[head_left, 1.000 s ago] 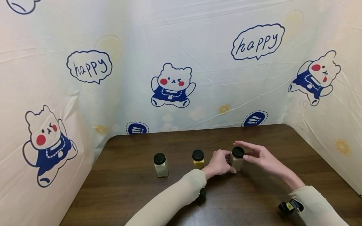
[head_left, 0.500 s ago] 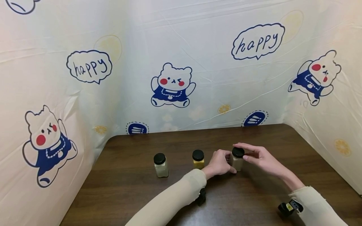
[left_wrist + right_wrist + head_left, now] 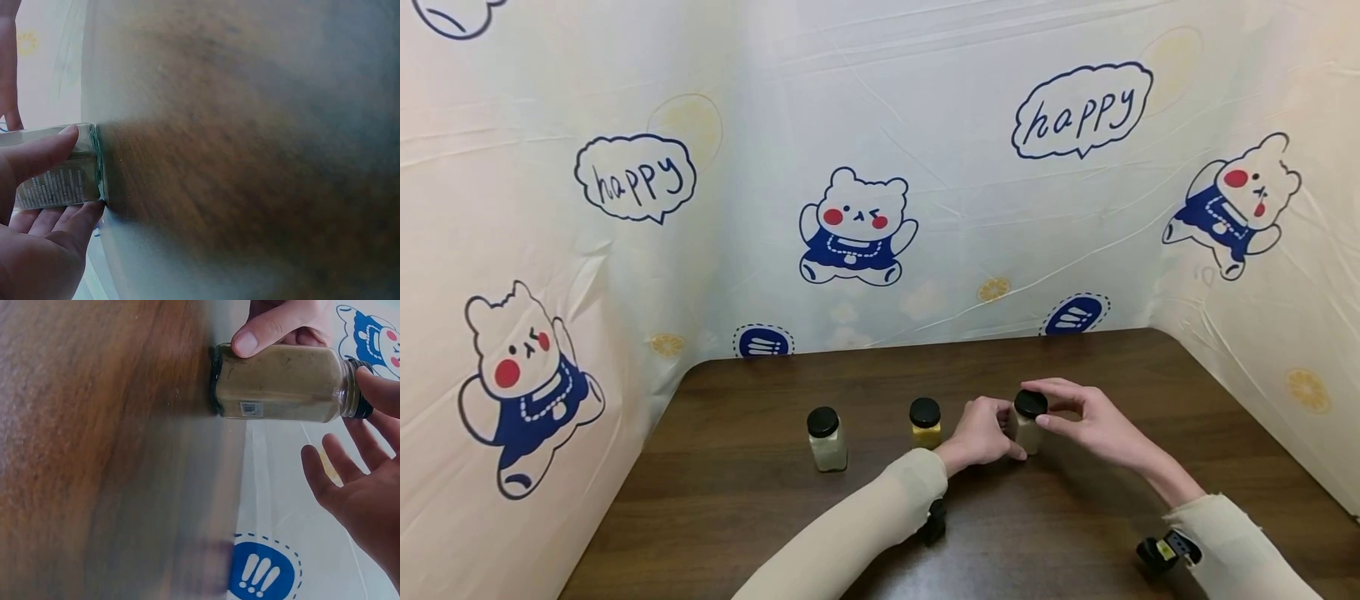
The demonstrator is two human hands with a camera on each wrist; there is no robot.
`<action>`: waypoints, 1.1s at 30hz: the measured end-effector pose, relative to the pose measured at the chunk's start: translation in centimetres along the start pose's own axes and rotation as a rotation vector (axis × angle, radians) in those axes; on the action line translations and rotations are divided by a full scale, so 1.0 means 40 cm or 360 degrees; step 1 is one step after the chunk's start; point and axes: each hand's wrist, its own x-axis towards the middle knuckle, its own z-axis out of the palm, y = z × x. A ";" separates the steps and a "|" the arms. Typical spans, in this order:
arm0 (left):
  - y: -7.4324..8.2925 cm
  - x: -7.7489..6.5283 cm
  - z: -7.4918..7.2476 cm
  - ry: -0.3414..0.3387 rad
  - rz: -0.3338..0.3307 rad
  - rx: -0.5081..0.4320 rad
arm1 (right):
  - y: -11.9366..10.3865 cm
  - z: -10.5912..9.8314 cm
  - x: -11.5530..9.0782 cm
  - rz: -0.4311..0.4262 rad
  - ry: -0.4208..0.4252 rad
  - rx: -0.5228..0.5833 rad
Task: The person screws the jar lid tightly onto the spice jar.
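A square glass spice jar (image 3: pixel 1027 435) of grey-brown powder stands upright on the table, right of centre. My left hand (image 3: pixel 979 432) grips its body low down, thumb on the near side. A printed label shows on the jar (image 3: pixel 53 184) in the left wrist view. My right hand (image 3: pixel 1097 427) pinches the black screw lid (image 3: pixel 1031 403) between thumb and fingers. In the right wrist view the lid (image 3: pixel 359 394) sits on the jar's neck, and the lower fingers of my right hand (image 3: pixel 365 494) are spread off the glass.
Left of my hands stand a jar of yellow powder (image 3: pixel 927 429), partly behind my left wrist, and a jar of pale powder (image 3: pixel 828 450), both black-lidded. The brown wooden table (image 3: pixel 722 500) meets a printed cloth (image 3: pixel 737 250) at the back and sides.
My right hand has lowered slightly and its fingers have shifted round the lid. The left hand and the jars stay in place.
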 end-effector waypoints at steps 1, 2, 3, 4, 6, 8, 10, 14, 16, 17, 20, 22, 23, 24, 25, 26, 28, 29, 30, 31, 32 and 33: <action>0.000 -0.001 -0.001 0.0000 0.0002 0.0001 | -0.001 0.001 0.001 -0.0010 0.0010 -0.0024; 0.001 -0.001 -0.002 0.0000 0.0006 0.0002 | -0.002 0.003 0.002 -0.0019 0.0019 -0.0051; 0.001 -0.002 -0.003 -0.0002 0.0007 0.0000 | -0.002 0.004 0.002 -0.0021 0.0029 -0.0070; 0.002 -0.002 -0.003 -0.0004 0.0008 -0.0001 | -0.002 0.006 0.003 -0.0023 0.0039 -0.0088; 0.003 -0.003 -0.005 -0.0007 0.0010 -0.0006 | -0.001 0.009 0.004 -0.0012 0.0061 -0.0126; 0.003 -0.004 -0.005 -0.0010 0.0009 -0.0008 | 0.000 0.013 0.005 0.0016 0.0086 -0.0150; 0.002 -0.003 -0.004 -0.0011 0.0008 -0.0010 | -0.002 0.016 0.005 0.0052 0.0108 -0.0153; 0.002 -0.002 -0.004 -0.0007 0.0010 -0.0015 | -0.008 0.023 0.006 0.0101 0.0154 -0.0156; 0.002 -0.002 -0.004 -0.0004 0.0009 -0.0018 | -0.010 0.027 0.007 0.0109 0.0171 -0.0171; 0.002 -0.001 -0.004 -0.0004 0.0010 -0.0019 | -0.010 0.029 0.007 0.0107 0.0175 -0.0182; 0.000 0.000 -0.002 -0.0003 0.0005 -0.0020 | -0.007 0.029 0.006 0.0087 0.0169 -0.0200; 0.000 0.001 -0.001 0.0000 0.0001 -0.0015 | -0.003 0.025 0.003 0.0066 0.0135 -0.0157; 0.000 0.001 -0.001 0.0002 0.0001 -0.0011 | 0.001 0.022 0.002 0.0051 0.0110 -0.0107; 0.000 0.001 -0.001 0.0002 0.0000 -0.0007 | 0.005 0.019 0.000 0.0036 0.0078 -0.0042; 0.001 0.000 -0.001 0.0002 0.0000 -0.0002 | 0.010 0.016 -0.002 0.0021 0.0040 0.0036; 0.002 0.000 -0.001 0.0004 0.0001 0.0001 | 0.014 0.013 -0.003 0.0013 0.0000 0.0122; 0.002 0.000 -0.001 0.0004 0.0008 0.0009 | 0.022 0.007 -0.005 0.0009 -0.0077 0.0282; 0.002 -0.001 -0.002 0.0004 0.0012 0.0011 | 0.026 0.004 -0.006 0.0009 -0.0109 0.0341; 0.003 -0.001 -0.002 0.0003 0.0015 0.0011 | 0.029 0.002 -0.006 0.0007 -0.0134 0.0388; 0.003 -0.001 -0.003 0.0004 0.0019 0.0012 | 0.030 0.000 -0.005 0.0009 -0.0152 0.0419; 0.003 -0.001 -0.003 0.0005 0.0022 0.0013 | 0.031 -0.001 -0.004 0.0015 -0.0162 0.0439; 0.003 -0.001 -0.003 0.0004 0.0025 0.0019 | 0.032 -0.003 -0.003 0.0018 -0.0171 0.0452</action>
